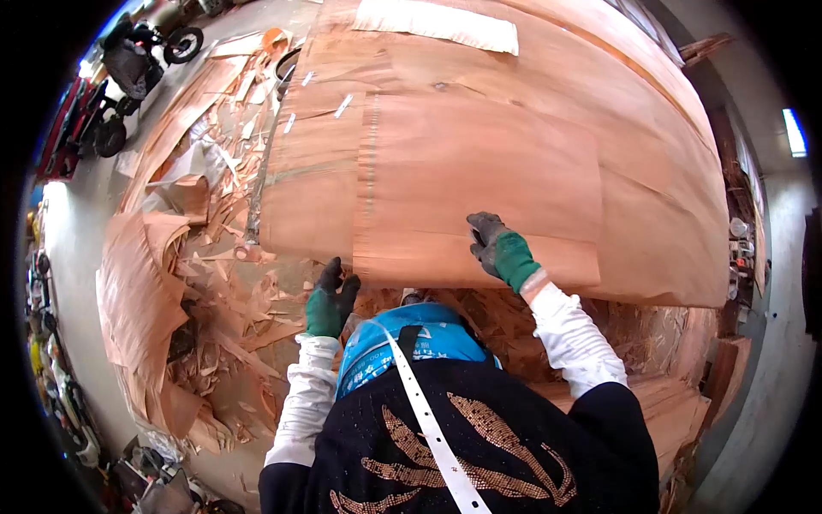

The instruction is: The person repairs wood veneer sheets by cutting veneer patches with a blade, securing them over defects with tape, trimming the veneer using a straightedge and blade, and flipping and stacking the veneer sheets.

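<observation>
A smaller rectangular veneer sheet [488, 171] lies on a large reddish-brown veneer sheet [659, 214] spread over the work surface. My right hand [498, 247], in a green and dark grey glove, rests on or just over the smaller sheet near its front edge, fingers apart. By that sheet's front left corner is my left hand [331, 300], gloved alike, with its thumb and fingers spread and nothing visible in it. Whether its fingertips touch the sheet is unclear. A pale strip [437, 24] lies towards the far edge.
Torn veneer scraps [248, 300] cover the floor to the left and below the front edge. A large curled veneer piece [141, 291] lies farther left. Motorbikes [137, 68] stand at the upper left. Small white pieces [343, 106] lie on the sheet's left part.
</observation>
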Demonstrator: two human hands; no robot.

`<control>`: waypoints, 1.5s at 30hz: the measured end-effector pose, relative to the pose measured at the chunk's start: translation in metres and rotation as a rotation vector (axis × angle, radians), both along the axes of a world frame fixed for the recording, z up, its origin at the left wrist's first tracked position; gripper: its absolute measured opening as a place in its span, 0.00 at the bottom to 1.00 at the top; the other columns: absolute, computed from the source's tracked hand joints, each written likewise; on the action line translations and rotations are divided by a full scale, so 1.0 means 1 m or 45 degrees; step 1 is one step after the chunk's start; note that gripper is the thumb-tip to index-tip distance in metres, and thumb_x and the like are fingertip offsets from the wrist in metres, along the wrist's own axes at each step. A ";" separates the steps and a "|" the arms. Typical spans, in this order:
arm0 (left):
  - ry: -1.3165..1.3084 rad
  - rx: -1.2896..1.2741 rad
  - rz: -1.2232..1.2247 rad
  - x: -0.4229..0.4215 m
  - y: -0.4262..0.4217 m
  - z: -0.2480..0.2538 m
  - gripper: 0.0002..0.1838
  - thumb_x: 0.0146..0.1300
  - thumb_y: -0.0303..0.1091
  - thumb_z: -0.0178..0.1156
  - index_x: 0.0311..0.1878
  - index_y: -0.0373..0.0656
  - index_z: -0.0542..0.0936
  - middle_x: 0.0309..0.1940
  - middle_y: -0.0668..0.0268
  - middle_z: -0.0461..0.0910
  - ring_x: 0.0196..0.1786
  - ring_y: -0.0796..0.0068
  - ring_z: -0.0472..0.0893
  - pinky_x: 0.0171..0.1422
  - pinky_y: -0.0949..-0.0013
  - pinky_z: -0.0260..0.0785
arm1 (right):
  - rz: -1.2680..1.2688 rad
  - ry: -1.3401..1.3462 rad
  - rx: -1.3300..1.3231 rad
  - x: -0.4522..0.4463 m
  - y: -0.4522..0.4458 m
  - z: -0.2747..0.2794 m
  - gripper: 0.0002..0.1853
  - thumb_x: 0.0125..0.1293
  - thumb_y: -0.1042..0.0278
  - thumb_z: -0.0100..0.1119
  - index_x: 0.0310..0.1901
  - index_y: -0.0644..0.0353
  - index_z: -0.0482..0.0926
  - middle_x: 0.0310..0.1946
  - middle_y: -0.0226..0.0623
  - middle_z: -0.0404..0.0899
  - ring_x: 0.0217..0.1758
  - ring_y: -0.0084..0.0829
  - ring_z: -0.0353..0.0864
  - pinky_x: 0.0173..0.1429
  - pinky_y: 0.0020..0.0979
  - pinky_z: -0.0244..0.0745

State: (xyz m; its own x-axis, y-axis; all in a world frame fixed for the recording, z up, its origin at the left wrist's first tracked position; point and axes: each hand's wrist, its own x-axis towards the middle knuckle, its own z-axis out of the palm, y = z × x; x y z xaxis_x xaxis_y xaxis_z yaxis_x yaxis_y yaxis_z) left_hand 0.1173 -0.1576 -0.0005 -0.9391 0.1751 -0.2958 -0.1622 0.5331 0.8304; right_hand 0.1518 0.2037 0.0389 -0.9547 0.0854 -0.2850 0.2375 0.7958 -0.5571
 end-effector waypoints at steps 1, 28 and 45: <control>-0.062 0.153 0.022 0.001 0.001 -0.010 0.31 0.61 0.39 0.65 0.63 0.33 0.70 0.51 0.48 0.79 0.51 0.62 0.81 0.54 0.63 0.73 | -0.032 -0.001 0.033 0.000 0.002 -0.011 0.22 0.60 0.70 0.60 0.57 0.62 0.74 0.57 0.50 0.72 0.58 0.49 0.74 0.62 0.38 0.70; -0.625 0.763 0.041 -0.003 0.021 0.015 0.18 0.65 0.38 0.62 0.54 0.38 0.77 0.40 0.68 0.82 0.41 0.79 0.79 0.47 0.74 0.71 | 0.118 -0.025 0.053 -0.012 -0.011 0.014 0.19 0.61 0.76 0.48 0.54 0.56 0.77 0.50 0.50 0.78 0.52 0.52 0.77 0.55 0.41 0.73; -0.028 0.976 -0.354 0.015 0.014 0.045 0.22 0.60 0.16 0.57 0.58 0.38 0.76 0.54 0.63 0.80 0.45 0.78 0.79 0.54 0.72 0.72 | -0.155 -0.246 -0.525 0.021 -0.039 0.068 0.24 0.60 0.78 0.52 0.60 0.56 0.75 0.46 0.38 0.79 0.34 0.27 0.79 0.37 0.30 0.79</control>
State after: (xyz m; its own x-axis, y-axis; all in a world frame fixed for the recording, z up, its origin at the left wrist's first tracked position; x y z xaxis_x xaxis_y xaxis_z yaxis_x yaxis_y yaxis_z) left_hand 0.1321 -0.1434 0.0449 -0.8270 0.5620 -0.0167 -0.1279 -0.1592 0.9789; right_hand 0.1731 0.1650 0.1067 -0.8709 0.0357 -0.4902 0.4458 0.4774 -0.7572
